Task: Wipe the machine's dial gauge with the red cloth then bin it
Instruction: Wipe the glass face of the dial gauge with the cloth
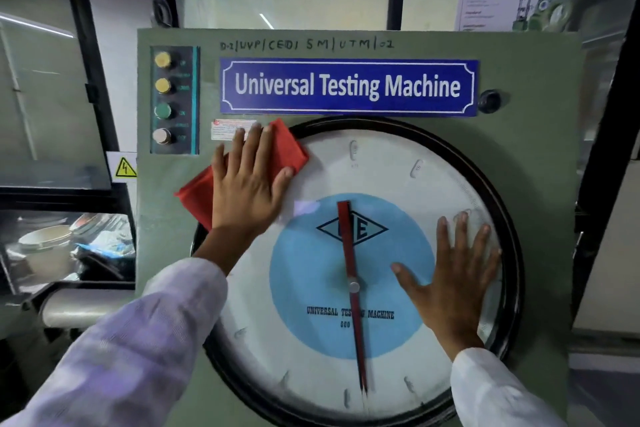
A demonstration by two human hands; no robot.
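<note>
A large round dial gauge [381, 163] with a black rim, white face, blue centre and red needle fills the green machine panel [533, 156]. My left hand [247, 180] lies flat on the red cloth [287, 149], pressing it against the gauge's upper-left edge, where it overlaps the rim and the panel. Part of the cloth is hidden under my palm. My right hand [450, 274] rests flat with fingers spread on the right side of the gauge face, holding nothing.
A blue "Universal Testing Machine" nameplate [348, 86] sits above the gauge. A column of push buttons [162, 99] stands at the panel's upper left. A yellow electrical warning sign [125, 168] and cluttered bowls [45, 243] are to the left. No bin is in view.
</note>
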